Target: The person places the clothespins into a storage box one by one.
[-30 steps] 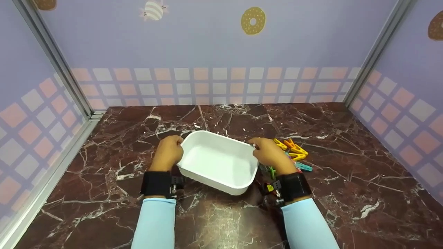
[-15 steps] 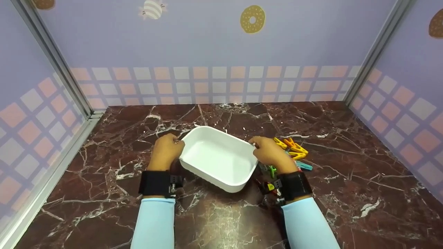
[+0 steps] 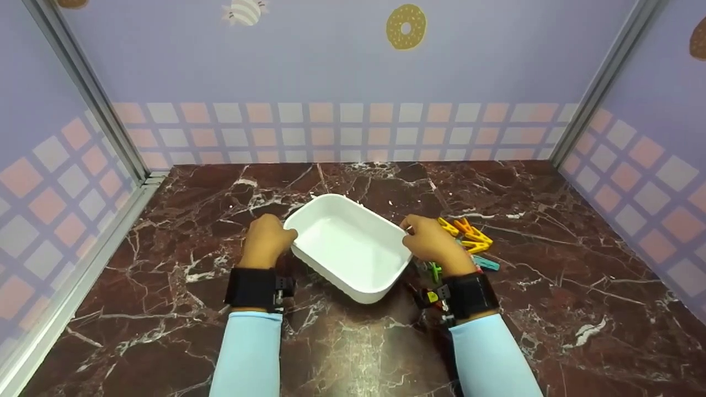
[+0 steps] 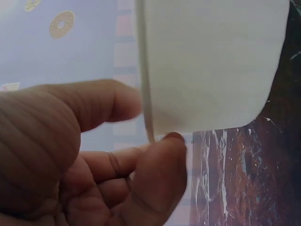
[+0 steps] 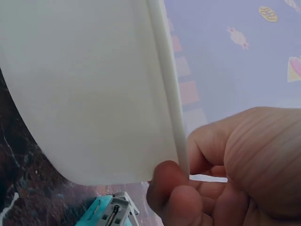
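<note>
A white rectangular plastic basin (image 3: 353, 251) with rounded corners sits at an angle between both hands in the head view, its bare inside showing. My left hand (image 3: 266, 240) pinches the rim at the left end; in the left wrist view the thumb (image 4: 120, 101) lies on one side of the rim and a fingertip (image 4: 164, 174) on the other. At the opposite end my right hand (image 3: 433, 240) pinches the rim, with curled fingertips (image 5: 171, 183) against the basin's outer wall in the right wrist view. The basin's underside is hidden in the head view.
Several clothes pegs lie beside and partly under the right forearm, among them yellow pegs (image 3: 475, 241), a blue peg (image 3: 486, 263) and a green peg (image 3: 436, 272). Small white bits (image 3: 390, 203) dot the marbled table (image 3: 551, 309). Patterned walls (image 3: 342, 66) enclose the back and sides.
The basin has turned slightly clockwise, its left end shifting away from me and its near corner moving left. Both hands have kept their hold at the ends. The pegs stay put.
</note>
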`<state>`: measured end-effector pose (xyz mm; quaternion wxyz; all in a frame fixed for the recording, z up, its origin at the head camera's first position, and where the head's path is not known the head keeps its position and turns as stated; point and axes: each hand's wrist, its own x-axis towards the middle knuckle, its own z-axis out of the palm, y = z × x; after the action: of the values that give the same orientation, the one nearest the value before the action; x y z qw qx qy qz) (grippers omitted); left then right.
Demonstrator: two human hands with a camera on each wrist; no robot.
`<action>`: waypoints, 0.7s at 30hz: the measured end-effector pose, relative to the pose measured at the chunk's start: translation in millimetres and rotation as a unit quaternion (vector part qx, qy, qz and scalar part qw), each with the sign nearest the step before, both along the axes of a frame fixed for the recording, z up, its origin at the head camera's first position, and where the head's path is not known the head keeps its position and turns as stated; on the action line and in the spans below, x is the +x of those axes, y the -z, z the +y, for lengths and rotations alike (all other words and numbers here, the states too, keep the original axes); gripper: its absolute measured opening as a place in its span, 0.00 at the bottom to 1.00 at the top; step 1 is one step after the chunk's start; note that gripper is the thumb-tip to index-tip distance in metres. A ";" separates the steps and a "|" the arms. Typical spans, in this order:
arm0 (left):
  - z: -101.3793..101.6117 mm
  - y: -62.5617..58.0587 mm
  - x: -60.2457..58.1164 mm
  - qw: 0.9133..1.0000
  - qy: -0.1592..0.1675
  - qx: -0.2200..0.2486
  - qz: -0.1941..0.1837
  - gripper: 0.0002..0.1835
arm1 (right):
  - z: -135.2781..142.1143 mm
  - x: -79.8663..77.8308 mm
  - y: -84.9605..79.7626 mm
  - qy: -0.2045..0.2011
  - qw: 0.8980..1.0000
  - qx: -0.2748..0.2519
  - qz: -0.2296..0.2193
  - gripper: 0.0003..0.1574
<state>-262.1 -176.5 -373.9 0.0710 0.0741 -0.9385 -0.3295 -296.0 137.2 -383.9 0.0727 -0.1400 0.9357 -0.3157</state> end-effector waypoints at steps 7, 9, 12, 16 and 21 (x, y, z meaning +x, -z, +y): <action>1.3 6.2 -5.3 0.999 -0.007 0.021 0.025 0.10 | 1.7 2.0 -4.4 -0.028 0.999 0.014 -0.029 0.10; 1.2 6.8 -5.4 0.999 -0.004 0.025 0.031 0.08 | 2.2 3.0 -6.1 -0.038 0.999 0.014 -0.034 0.09; 1.5 7.4 -5.3 0.999 0.001 0.029 0.039 0.08 | 2.3 4.7 -8.8 -0.040 0.999 0.008 -0.031 0.09; 2.8 9.2 -6.3 0.998 0.007 0.038 0.041 0.12 | 2.0 6.5 -11.5 -0.033 0.999 -0.008 -0.007 0.11; 6.7 9.0 -7.9 0.998 0.024 0.043 0.038 0.13 | 2.1 7.1 -12.8 -0.036 0.999 -0.004 0.007 0.15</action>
<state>-270.0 -169.8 -382.9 0.0952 0.0426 -0.9216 -0.3738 -288.9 139.3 -371.2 0.0773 -0.1755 0.9293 -0.3156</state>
